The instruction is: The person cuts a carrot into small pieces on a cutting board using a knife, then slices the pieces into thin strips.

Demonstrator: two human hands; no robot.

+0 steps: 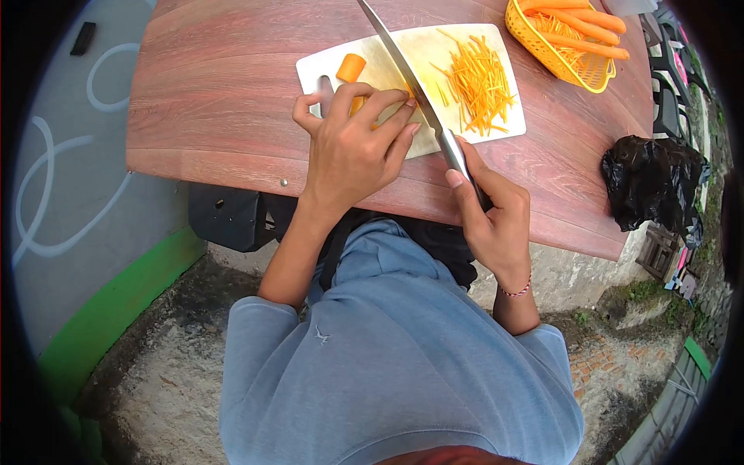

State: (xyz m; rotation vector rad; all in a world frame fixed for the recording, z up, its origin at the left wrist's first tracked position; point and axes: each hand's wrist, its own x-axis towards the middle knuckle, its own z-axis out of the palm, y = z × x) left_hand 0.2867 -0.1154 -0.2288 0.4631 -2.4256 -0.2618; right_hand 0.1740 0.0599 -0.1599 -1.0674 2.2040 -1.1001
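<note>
A white cutting board (306, 68) lies on the wooden table. My left hand (353, 139) rests on it, fingers bent and pressing down on a piece of carrot (357, 103), mostly hidden under them. My right hand (497, 217) grips the handle of a kitchen knife (399, 60), whose long blade slants across the board right beside my left fingertips. Right of the blade sits a pile of thin carrot strips (480, 85). A short carrot chunk (351, 67) lies at the board's upper left.
At the table's far right, a yellow plastic basket (535, 48) holds whole carrots (581, 28) and more shreds. A black plastic bag (652, 184) hangs by the right edge of the table (217, 85). Dark chairs (668, 101) stand beyond it.
</note>
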